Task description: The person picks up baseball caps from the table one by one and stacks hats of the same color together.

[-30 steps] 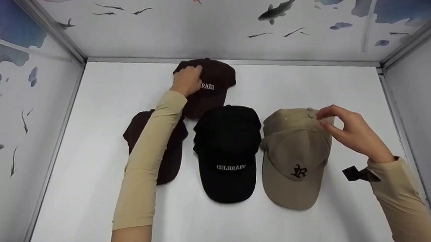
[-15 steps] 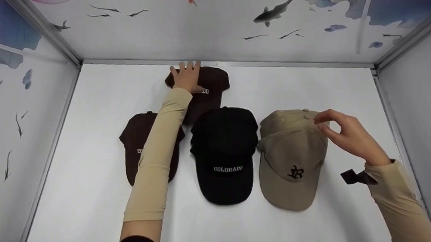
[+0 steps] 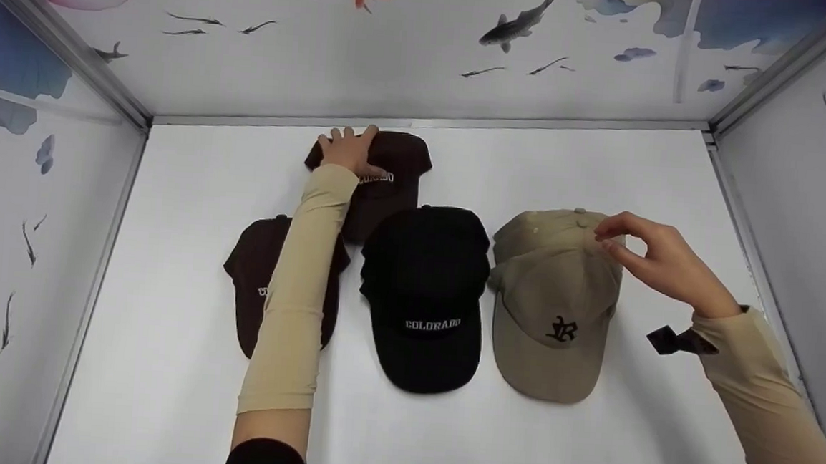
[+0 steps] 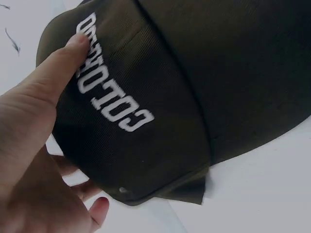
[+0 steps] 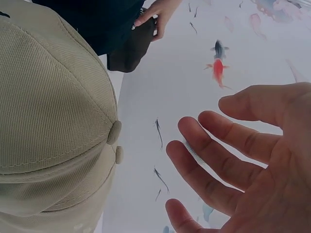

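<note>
My left hand (image 3: 348, 150) holds the crown of a dark brown cap (image 3: 404, 161) by the back wall. In the left wrist view its thumb (image 4: 65, 56) presses on the white COLORADO lettering, while the other fingers go round the crown's edge. My right hand (image 3: 658, 261) hovers beside the top of the stacked beige caps (image 3: 560, 284), fingers loosely bent with nothing between them. The right wrist view shows those fingers (image 5: 209, 184) apart from the beige crown (image 5: 53, 92). A pile of black caps (image 3: 428, 276) stands in the middle, overlapping the back cap's brim.
Another dark brown cap (image 3: 250, 258) lies at front left, partly hidden under my left sleeve (image 3: 295, 289). A white table (image 3: 386, 438) carries everything, enclosed by a fish-patterned back wall (image 3: 394, 73) and two side walls. A black camera mount (image 3: 671, 341) sticks out from my right wrist.
My left hand has gone from bent fingers on the back cap's front to a spread hold round its crown. That cap has shifted slightly toward me. The right hand stays beside the beige caps.
</note>
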The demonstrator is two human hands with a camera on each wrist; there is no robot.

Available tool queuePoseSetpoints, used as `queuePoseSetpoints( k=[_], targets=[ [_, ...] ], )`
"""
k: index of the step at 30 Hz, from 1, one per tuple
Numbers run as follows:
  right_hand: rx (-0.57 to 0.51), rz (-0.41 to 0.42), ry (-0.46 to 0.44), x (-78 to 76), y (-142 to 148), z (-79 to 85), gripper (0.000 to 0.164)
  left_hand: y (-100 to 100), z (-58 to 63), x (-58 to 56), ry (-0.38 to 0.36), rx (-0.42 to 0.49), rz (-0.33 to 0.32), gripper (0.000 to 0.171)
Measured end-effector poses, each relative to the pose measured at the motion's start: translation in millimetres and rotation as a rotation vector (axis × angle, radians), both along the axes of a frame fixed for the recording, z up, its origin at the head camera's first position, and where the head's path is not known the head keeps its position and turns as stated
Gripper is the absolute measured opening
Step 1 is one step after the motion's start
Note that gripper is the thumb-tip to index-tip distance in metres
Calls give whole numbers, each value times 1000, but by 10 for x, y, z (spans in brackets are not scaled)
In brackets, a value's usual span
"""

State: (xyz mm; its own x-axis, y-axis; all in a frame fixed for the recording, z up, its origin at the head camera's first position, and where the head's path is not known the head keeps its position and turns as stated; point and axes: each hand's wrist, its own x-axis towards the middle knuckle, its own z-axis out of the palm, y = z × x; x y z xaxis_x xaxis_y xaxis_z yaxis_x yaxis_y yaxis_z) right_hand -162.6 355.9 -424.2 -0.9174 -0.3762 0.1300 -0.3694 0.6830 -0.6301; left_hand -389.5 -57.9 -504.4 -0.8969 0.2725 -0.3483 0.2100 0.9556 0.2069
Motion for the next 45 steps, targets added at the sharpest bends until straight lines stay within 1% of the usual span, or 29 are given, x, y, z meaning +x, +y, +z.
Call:
queuePoseSetpoints(
  k=[5,7,9,13,16,18,20,23,25,27,29,31,34,39,41,43,45],
  targets=[
    [0,8,-4,11,19,-6,15,-37,59,-13,-11,9,31,113],
    [3,9,2,9,24,-6,16,-61,109,-24,-14,29,34,115],
    [2,10,10,4,25,-3,16,-88,174,-46,-26,54,33,113],
    [0,11,13,3,26,6,17,-146,329,-95,-81,126,29,99],
    [-5,4,6,19,34,14,17,-186,450,-119,-115,214,9,83],
    [-10,0,0,36,40,18,17,-208,529,-126,-140,297,-18,71],
    [-12,0,-2,49,44,21,16,-221,598,-119,-184,411,-40,60],
    [-12,8,5,56,43,23,16,-218,679,-91,-256,554,-92,50],
    [-11,11,12,54,37,23,17,-207,726,-64,-268,609,-130,46],
    [-11,13,12,52,29,24,17,-199,767,-40,-254,623,-171,42],
    [-10,13,9,53,20,25,17,-196,809,-16,-213,604,-203,38],
    [-9,13,3,56,16,28,17,-201,849,1,-180,577,-220,34],
    [-5,13,-3,67,20,32,16,-207,940,36,-157,547,-232,31],
    [-18,26,-9,77,29,27,16,-231,1137,97,-212,529,-246,33],
    [-26,40,-11,75,25,21,16,-249,1208,118,-237,540,-256,32],
    [-31,53,-13,72,18,18,16,-273,1269,139,-258,582,-268,28],
    [-36,65,-17,69,12,19,16,-306,1322,162,-280,643,-269,24]
  ],
)
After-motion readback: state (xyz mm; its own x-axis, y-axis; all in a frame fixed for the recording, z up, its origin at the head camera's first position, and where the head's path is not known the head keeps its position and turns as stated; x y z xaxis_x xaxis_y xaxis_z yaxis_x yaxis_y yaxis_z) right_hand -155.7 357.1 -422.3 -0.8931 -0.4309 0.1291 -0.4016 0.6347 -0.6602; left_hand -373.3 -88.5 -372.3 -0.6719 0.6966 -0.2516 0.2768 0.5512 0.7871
